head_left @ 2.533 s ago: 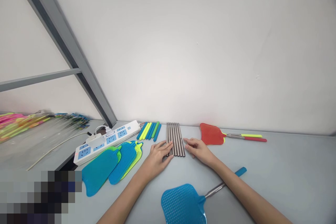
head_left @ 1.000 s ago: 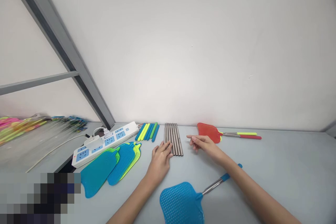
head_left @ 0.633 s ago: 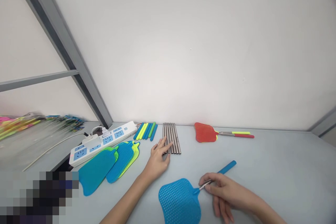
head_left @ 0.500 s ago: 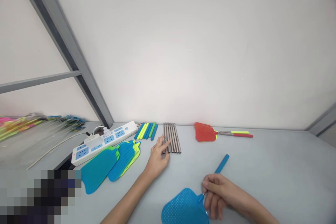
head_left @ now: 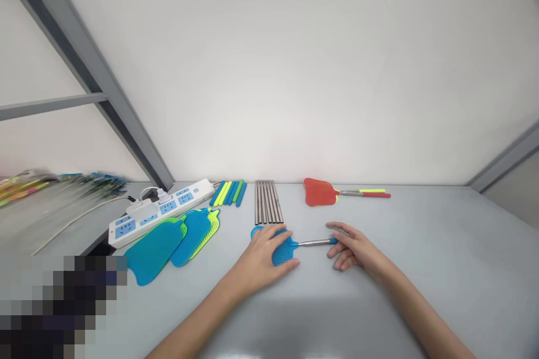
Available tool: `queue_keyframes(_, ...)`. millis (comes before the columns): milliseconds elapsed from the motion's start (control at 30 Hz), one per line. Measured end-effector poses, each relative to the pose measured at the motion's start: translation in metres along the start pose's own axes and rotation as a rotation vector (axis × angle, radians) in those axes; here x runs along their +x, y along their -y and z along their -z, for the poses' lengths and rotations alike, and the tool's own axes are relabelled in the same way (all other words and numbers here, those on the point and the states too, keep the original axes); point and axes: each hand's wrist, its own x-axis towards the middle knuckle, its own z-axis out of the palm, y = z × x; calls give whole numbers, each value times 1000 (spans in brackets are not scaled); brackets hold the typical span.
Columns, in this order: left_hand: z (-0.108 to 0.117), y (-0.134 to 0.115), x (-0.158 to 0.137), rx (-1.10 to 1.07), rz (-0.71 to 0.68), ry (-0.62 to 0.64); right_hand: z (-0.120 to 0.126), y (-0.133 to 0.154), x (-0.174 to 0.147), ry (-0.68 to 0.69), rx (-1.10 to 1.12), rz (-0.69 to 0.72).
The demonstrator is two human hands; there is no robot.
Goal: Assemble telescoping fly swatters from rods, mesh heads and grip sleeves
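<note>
A blue fly swatter (head_left: 283, 253) lies crosswise on the grey table, its head to the left and its steel shaft pointing right. My left hand (head_left: 267, 258) rests over the head with fingers spread, hiding part of it. At the other end, my right hand (head_left: 356, 248) is over the blue grip with its fingers apart, covering most of that grip. Just behind my left hand, several steel rods (head_left: 268, 202) lie side by side. Farther right is a red fly swatter (head_left: 320, 192), with a yellow and a red handle beside each other.
Several coloured grips (head_left: 228, 193) lie in a row left of the rods. A white power strip (head_left: 197, 193) stands behind stacked blue and yellow-green swatter heads (head_left: 154, 249). Bagged items (head_left: 84, 193) lie at far left. A wall (head_left: 315, 67) closes the back.
My right hand brought the blue swatter forward onto the table and loosened its fingers. My left hand left the steel rods and came down onto the swatter's head. The view shifted slightly.
</note>
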Motion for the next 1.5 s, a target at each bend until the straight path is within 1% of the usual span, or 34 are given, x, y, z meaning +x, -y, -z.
queue_keyframes(67, -4, 2, -2, 46, -8, 44, 4, 0, 0, 17, -19, -24)
queue_keyframes(133, -8, 6, -2, 79, -22, 63, 4, -1, 2, 25, -37, -46)
queue_keyframes(233, -12, 7, -1, 102, -41, 62, 1, -3, 5, 10, -37, -50)
queue_keyframes(333, -14, 3, -2, 103, -42, 51, -3, -4, 7, -22, -17, -25)
queue_keyframes(400, -14, -2, -2, 108, -25, 20, -8, -4, 5, -79, 4, 51)
queue_keyframes(467, -12, -7, -1, 124, -2, -32, -14, -5, 1, -141, 10, 182)
queue_keyframes(533, -9, -9, 0, 146, 14, -80, -23, -6, -3, -174, -30, 305)
queue_keyframes(567, -6, -10, 1, 157, 13, -94, -27, -6, -5, -186, -61, 345)
queue_keyframes(667, 1, -12, 3, 178, -33, -90, -35, -5, -7, -164, -77, 405)
queue_keyframes(733, 5, -13, 4, 179, -69, -72, -37, -3, -6, -155, 0, 448)
queue_keyframes(833, 7, -15, 4, 180, -80, -31, -31, 0, -4, -218, 149, 489)
queue_keyframes(967, 5, -21, 0, 186, -77, 21, -17, -2, 0, -340, 323, 468)
queue_keyframes(1033, 2, -25, -2, 198, -80, 38, -11, -3, 0, -351, 384, 420)
queue_keyframes(1100, -1, -27, -4, 220, -82, 43, -8, -3, 1, -338, 420, 380)
queue_keyframes(1167, -4, -29, -6, 232, -83, 37, -6, -1, 0, -314, 436, 377)
queue_keyframes(1233, -7, -30, -7, 220, -80, 31, -6, 1, -2, -259, 438, 373)
queue_keyframes(1333, -8, -30, -8, 172, -69, 41, -5, 2, -6, -172, 443, 316)
queue_keyframes(1400, -8, -29, -8, 137, -59, 53, -4, 1, -7, -157, 453, 280)
queue_keyframes(1500, -8, -28, -8, 95, -45, 56, -5, -3, -7, -163, 463, 274)
